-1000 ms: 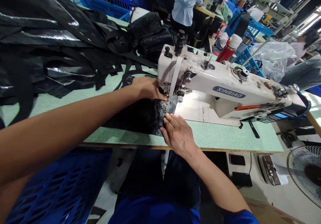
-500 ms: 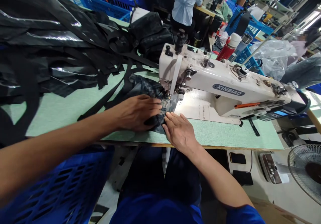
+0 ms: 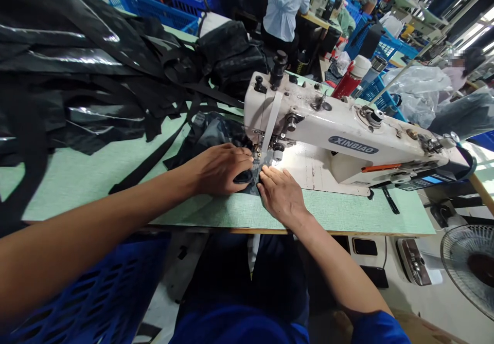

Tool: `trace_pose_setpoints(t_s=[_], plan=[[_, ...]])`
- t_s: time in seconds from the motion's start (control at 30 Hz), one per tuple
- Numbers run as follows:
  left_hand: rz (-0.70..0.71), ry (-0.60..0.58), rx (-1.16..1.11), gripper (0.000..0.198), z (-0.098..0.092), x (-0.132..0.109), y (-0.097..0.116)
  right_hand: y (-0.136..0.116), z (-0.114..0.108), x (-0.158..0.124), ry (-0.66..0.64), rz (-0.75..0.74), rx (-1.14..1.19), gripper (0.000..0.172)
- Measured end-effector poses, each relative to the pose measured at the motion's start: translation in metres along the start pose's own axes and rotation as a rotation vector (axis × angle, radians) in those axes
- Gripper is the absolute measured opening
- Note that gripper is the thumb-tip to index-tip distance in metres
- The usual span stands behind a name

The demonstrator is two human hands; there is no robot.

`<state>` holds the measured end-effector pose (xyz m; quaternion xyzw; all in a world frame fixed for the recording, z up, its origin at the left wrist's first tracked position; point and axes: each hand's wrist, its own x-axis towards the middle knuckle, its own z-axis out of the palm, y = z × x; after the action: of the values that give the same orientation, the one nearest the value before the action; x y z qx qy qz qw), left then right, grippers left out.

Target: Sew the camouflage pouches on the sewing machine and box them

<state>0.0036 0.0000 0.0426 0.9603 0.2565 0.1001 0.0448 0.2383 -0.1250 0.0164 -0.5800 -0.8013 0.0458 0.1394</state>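
Observation:
A dark camouflage fabric piece lies on the green table under the head of a white sewing machine. My left hand rests over it just left of the needle, fingers bent and thumb curled in, gripping a fold of the cloth. My right hand lies flat at the fabric's right edge, in front of the presser foot, fingers extended. A pale strip hangs down the machine's front to the needle area. The fabric beneath my fingers is partly hidden.
Black straps and glossy dark pieces are heaped at the left. A blue crate stands below the table's front edge. Right lie a black tool and a phone; a fan stands nearby. A person in light blue is ahead.
Both hands have shifted slightly right, and the fabric's near edge is closer to the needle. My left fingers are more bent than before. The view has tilted a little.

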Motion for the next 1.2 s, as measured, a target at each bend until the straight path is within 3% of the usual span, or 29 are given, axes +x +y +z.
trace_pose_setpoints(t_s=[0.23,0.5,0.87,1.2], plan=[[0.055,-0.012,0.01,0.025,0.006,0.009,-0.022,-0.001,-0.002,0.01,0.007,0.002,-0.01,0.042],[0.066,-0.012,0.022,0.025,0.001,0.008,-0.02,-0.002,-0.003,0.013,0.02,0.007,-0.011,0.041],[0.157,0.173,0.061,0.023,0.03,0.012,-0.037,-0.004,-0.008,0.017,-0.021,0.029,-0.023,0.043],[0.193,0.181,0.092,0.027,0.017,0.025,-0.046,0.004,-0.013,0.031,-0.006,0.017,-0.07,0.039]])
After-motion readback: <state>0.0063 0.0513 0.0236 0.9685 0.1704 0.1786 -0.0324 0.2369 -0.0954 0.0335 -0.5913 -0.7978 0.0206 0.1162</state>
